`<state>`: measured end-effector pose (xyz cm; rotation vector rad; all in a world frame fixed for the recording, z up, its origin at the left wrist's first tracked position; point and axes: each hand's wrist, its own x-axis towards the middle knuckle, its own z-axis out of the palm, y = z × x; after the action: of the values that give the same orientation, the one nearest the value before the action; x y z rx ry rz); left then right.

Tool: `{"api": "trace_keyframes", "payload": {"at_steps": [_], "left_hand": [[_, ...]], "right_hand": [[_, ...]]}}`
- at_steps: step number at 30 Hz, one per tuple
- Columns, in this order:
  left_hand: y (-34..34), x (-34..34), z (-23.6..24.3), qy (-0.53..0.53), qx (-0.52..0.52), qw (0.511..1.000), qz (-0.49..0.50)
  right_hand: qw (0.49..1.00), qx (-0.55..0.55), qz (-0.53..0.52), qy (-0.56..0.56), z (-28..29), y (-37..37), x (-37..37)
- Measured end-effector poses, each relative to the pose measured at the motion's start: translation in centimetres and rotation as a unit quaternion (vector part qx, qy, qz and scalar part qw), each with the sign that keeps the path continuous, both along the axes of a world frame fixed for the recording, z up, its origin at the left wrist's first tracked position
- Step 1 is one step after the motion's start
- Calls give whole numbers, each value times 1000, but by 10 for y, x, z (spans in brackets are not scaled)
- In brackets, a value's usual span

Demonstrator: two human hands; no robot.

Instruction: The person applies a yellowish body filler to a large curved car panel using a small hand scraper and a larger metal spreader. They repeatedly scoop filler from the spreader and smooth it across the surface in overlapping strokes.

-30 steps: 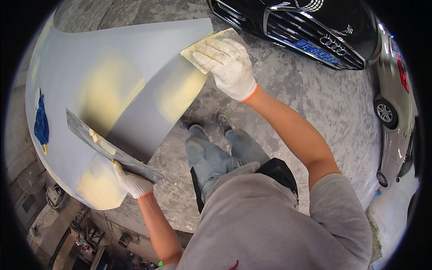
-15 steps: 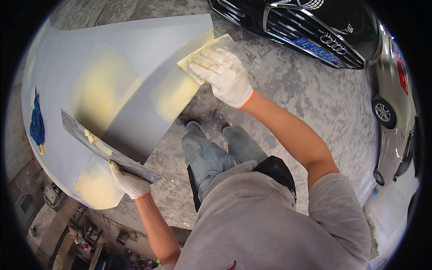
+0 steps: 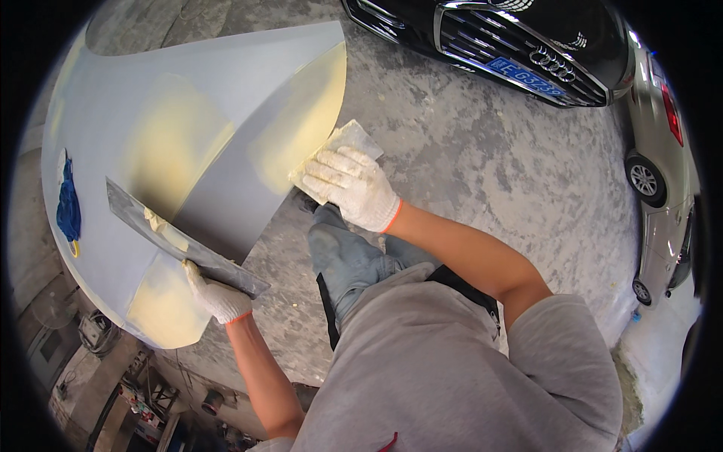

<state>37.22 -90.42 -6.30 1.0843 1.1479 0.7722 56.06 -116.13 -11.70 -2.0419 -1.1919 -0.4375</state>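
A large grey car body panel point(image 3: 233, 79) with yellowish filler patches stands at the left. My right hand point(image 3: 354, 187), in a white knitted glove, is closed on a flat, pale filler spreader point(image 3: 360, 138). The spreader's left edge meets the panel's right border, at the lower end of a smooth yellow filler patch point(image 3: 305, 124). Nearer me, my left hand point(image 3: 217, 296), gloved alike, grips the edge of a thin grey mixing board point(image 3: 218, 264). A lump of yellow filler point(image 3: 167, 230) sits on that board, which hides part of the panel behind it.
A blue cloth-like item point(image 3: 68, 207) lies on the panel's left side. Beyond the stained concrete floor point(image 3: 467, 158), a black car point(image 3: 520, 53) stands at the far right, with a beige car point(image 3: 655, 196) beside it. Cluttered equipment point(image 3: 151, 399) fills the lower left.
My right hand has drawn the spreader down toward me along the panel's right border, uncovering more of the yellow patch. My left hand and the board have hardly moved.
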Motion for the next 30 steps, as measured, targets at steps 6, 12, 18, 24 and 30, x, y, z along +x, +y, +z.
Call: {"api": "trace_keyframes", "payload": {"at_steps": [6,12,18,24,30], "left_hand": [[-31,13,27,1,1,1000,-16],[-114,55,58,-136,-155,978,-13],[-183,111,97,-211,-238,948,-22],[-196,115,114,-179,-116,977,-26],[-186,99,108,-197,-98,975,29]], "right_hand": [[994,-18,1,107,47,-4,-24],[788,292,-63,538,164,-40,-39],[848,280,-36,449,218,-74,-54],[983,28,12,180,219,-84,-55],[979,-146,41,136,221,-95,-47]]}}
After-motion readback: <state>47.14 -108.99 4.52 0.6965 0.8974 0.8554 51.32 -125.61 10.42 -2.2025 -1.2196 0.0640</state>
